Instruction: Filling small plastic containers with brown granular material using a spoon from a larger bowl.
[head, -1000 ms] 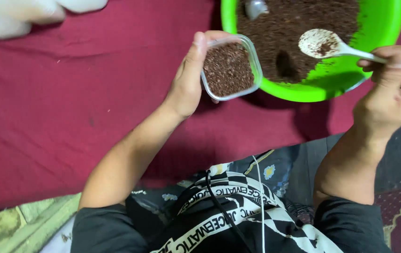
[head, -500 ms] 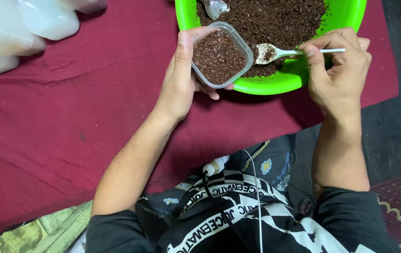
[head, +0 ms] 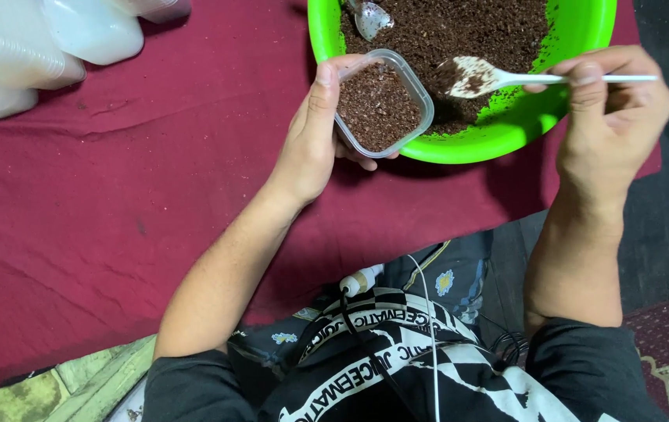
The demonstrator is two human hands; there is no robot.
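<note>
My left hand (head: 315,137) grips a small clear plastic tub (head: 381,103) filled with dark brown crumbs, held at the near rim of a bright green bowl (head: 584,47). My right hand (head: 612,117) holds a white plastic spoon (head: 506,76) by its handle. The spoon's bowl is smeared with crumbs and hovers over the green bowl, just right of the tub. The green bowl holds a bed of the same dark crumbs (head: 467,27).
A metal spoon (head: 371,17) lies in the bowl near its far left rim. Several empty clear plastic tubs (head: 29,47) are stacked at the upper left on the dark red cloth (head: 115,195). A white cable (head: 428,312) hangs over my lap.
The view has shifted, with bowl and hands sitting slightly lower and to the right. The spoon has drawn a little away from the tub, staying over the bowl. The left hand still holds the tub.
</note>
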